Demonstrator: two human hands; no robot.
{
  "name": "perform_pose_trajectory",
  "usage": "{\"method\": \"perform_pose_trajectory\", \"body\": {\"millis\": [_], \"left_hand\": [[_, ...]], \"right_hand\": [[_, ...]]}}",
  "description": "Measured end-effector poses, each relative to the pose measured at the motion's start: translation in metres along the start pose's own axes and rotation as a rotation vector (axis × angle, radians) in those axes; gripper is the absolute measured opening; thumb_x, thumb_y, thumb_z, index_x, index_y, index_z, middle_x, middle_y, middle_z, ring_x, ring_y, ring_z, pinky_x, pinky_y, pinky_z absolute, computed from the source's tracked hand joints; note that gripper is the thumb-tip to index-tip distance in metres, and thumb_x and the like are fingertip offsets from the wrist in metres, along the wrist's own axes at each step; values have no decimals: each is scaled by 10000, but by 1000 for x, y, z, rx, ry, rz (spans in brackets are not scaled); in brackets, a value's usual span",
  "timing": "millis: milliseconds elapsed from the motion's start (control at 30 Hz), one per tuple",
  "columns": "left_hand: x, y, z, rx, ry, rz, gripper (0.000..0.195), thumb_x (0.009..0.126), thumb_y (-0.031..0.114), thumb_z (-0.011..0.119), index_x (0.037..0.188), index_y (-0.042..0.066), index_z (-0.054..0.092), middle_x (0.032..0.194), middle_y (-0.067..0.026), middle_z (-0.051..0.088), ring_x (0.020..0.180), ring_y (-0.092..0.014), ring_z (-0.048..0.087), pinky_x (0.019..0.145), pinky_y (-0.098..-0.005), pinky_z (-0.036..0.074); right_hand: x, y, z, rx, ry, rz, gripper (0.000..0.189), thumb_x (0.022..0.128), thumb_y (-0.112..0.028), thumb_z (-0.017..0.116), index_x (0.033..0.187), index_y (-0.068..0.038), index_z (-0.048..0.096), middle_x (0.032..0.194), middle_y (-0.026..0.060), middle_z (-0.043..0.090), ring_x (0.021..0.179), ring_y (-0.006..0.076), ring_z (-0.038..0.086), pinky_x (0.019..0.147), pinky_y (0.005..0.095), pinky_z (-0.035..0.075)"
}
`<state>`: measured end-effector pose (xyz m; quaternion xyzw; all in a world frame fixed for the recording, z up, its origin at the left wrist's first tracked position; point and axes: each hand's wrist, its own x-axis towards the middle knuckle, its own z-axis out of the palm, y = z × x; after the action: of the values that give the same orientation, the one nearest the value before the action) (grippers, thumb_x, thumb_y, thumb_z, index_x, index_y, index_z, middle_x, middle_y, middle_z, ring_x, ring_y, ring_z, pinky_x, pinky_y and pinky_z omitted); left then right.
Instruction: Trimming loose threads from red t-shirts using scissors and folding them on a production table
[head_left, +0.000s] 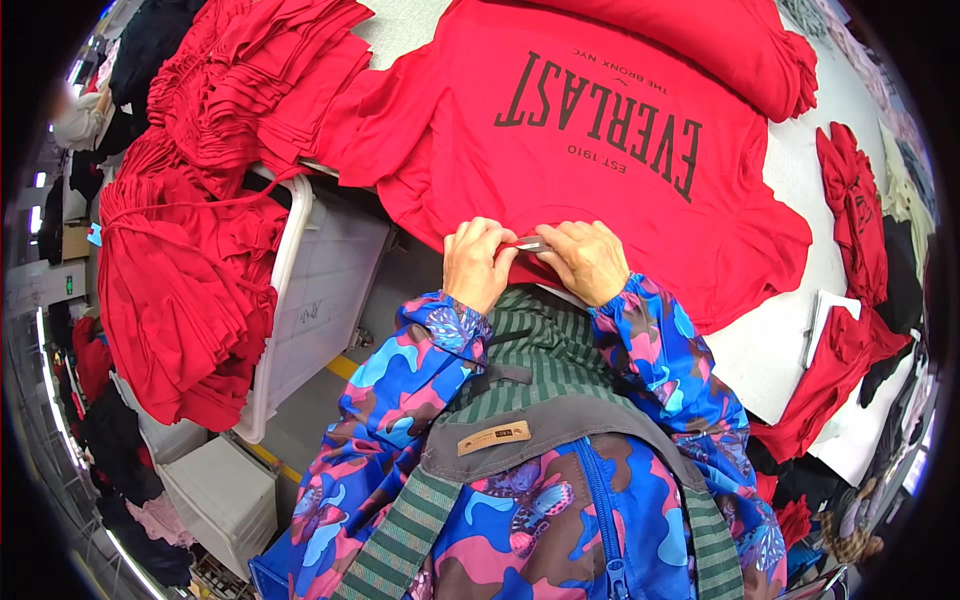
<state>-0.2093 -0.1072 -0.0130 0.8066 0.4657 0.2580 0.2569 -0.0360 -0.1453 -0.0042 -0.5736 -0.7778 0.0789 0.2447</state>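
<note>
A red T-shirt (480, 127) with large dark lettering lies spread on the white table, its neck end towards me. My left hand (477, 261) pinches the shirt's edge at the neckline between thumb and fingers. In my right hand (589, 259) is a small metal cutting tool (533, 244), which looks like thread snips. Its blades point left and meet the cloth by my left fingertips. The right fingers hide most of the tool's body.
Stacked red garments (247, 82) hang over the table's left side into a white plastic bin (322, 262). A rolled red bundle (675, 37) lies beyond the shirt. More red garments (851, 217) rest on the white table (757, 367) at right. A person (79, 120) is at far left.
</note>
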Motion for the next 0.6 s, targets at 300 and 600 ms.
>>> {"method": "perform_pose_trajectory", "body": {"millis": [300,600], "left_hand": [[0,2,-1,11,-24,-13,135,682,111,647,806,89,599,846,-37,532,846,-224,510,701,-337,359],[-3,-2,2,-23,-40,7,157,680,74,625,834,100,615,819,-40,514,833,-225,506,721,-344,373]], "right_hand": [[0,-2,3,-40,-16,-2,217,711,-218,635,890,-106,588,668,19,528,645,181,542,580,332,384],[-17,35,-14,164,34,435,351,692,-177,674,1011,-86,558,876,78,536,729,241,597,626,338,485]]}}
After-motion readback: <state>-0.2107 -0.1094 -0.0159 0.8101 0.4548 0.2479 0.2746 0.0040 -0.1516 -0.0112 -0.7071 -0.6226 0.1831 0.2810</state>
